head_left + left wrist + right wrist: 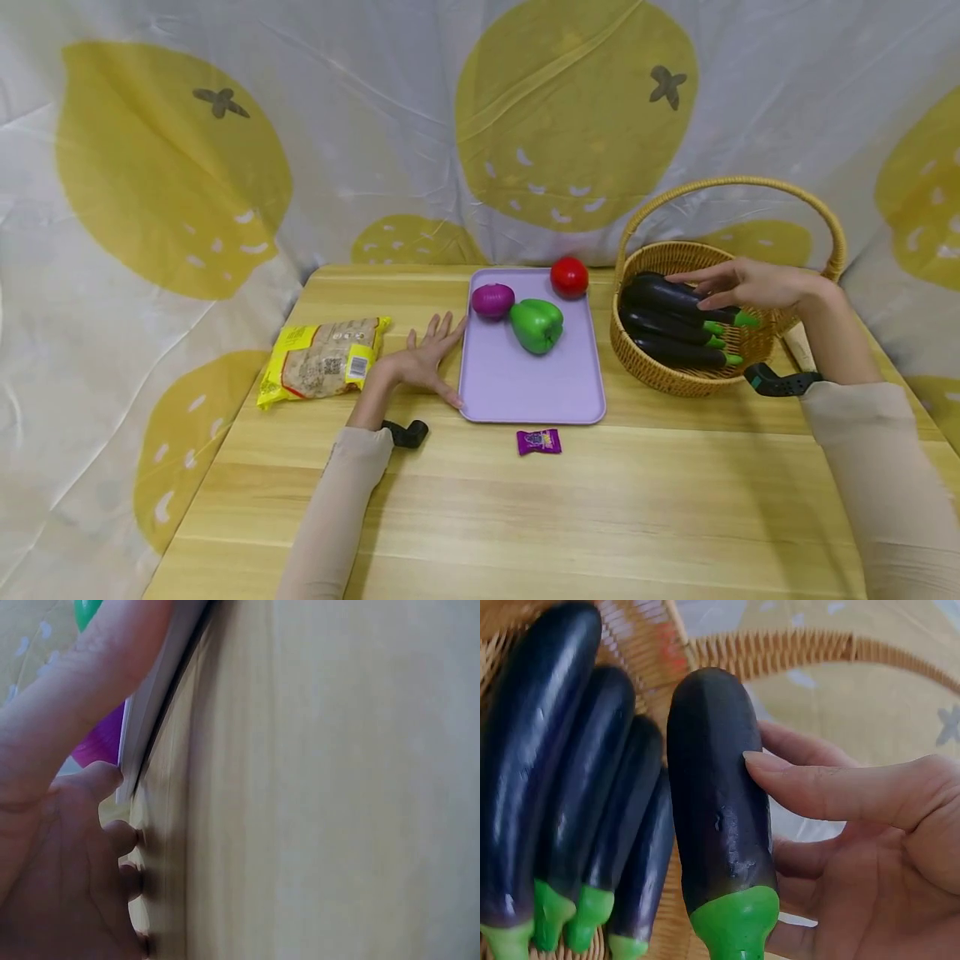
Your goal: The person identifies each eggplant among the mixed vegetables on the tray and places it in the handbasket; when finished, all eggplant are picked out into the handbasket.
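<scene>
My left hand [423,358] lies spread at the left side of a lilac tray [525,392], thumb and forefinger touching its edge. On the tray are a purple onion [492,301], a green bell pepper [537,325] and a red tomato [569,277]. Over the wicker basket [667,382], my right hand [753,283] pinches an eggplant [718,787] between thumb and fingers, its green stem end toward the wrist camera. Several other eggplants [536,772] lie side by side in the basket, left of the held one in the right wrist view.
A yellow bag [326,358] of pale food lies left of the left hand. In front of the tray sits a small purple wrapped candy [538,442]. The basket's tall handle [738,181] arches above it. A pale object [799,347] is partly hidden beside the basket.
</scene>
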### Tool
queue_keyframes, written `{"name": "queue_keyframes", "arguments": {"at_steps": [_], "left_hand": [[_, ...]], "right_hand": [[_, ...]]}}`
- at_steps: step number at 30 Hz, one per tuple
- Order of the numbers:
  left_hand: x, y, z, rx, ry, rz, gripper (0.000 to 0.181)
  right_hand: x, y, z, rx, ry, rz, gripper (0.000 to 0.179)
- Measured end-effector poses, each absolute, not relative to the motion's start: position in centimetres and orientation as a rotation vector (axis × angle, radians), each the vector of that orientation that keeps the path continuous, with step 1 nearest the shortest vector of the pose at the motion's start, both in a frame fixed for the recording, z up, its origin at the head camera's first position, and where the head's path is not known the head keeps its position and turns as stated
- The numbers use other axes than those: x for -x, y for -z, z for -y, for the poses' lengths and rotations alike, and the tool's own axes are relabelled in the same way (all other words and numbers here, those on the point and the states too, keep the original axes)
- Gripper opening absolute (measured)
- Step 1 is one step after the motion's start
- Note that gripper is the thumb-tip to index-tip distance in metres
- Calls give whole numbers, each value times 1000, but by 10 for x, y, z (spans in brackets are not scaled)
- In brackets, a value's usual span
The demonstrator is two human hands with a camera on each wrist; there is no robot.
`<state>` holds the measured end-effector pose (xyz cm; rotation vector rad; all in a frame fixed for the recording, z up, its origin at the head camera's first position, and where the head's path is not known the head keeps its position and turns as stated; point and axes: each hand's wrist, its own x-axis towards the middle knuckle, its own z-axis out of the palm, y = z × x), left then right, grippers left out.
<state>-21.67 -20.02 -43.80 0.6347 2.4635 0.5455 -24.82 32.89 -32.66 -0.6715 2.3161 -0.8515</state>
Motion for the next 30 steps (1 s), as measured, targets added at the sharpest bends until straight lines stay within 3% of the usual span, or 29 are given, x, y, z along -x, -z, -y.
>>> {"name": "queue_keyframes", "arguments": {"at_steps": [19, 30], "left_hand": [[216, 437, 200, -626, -563, -2463, 147], [216, 436, 200, -640, -568, -2457, 146]], "right_hand": [[283, 346, -344, 469, 847, -2266, 64], [285, 349, -349, 322, 950, -2215, 54]]}}
